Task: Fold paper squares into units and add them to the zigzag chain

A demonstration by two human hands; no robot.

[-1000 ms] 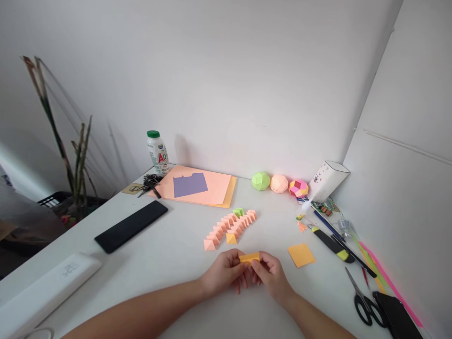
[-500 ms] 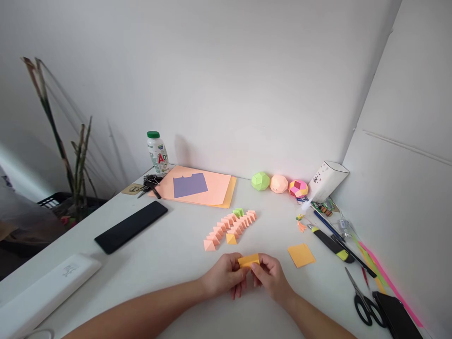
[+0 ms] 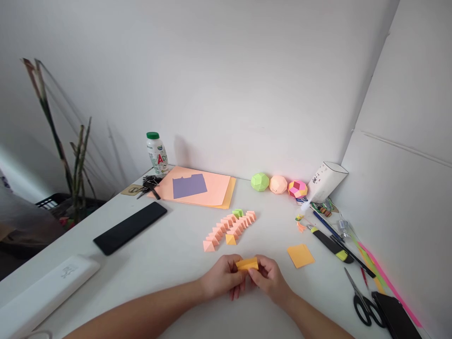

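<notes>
Between my two hands is a small orange piece of folded paper [image 3: 247,264], held just above the white table. My left hand [image 3: 223,277] grips its left end, thumb in front and fingers behind. On the right end, my right hand [image 3: 272,278] pinches it with the thumb pressed on the lower edge. Beyond the hands lie two rows of folded paper units [image 3: 216,233], mostly peach, with green ones at the far end and an orange one [image 3: 230,239] at the near end. To the right of my right hand rests a square orange paper stack [image 3: 300,255].
Scissors [image 3: 363,301], a phone [image 3: 395,310] and a utility knife [image 3: 332,245] lie on the right. Along the wall sit three paper balls [image 3: 278,184] and a white paper container [image 3: 326,181]. Left are coloured sheets [image 3: 215,186], a bottle [image 3: 157,153], keys [image 3: 151,183] and a black slab [image 3: 130,228].
The orange paper has tilted slightly and shifted a little left and down in both hands. My right thumb has moved slightly left along with it.
</notes>
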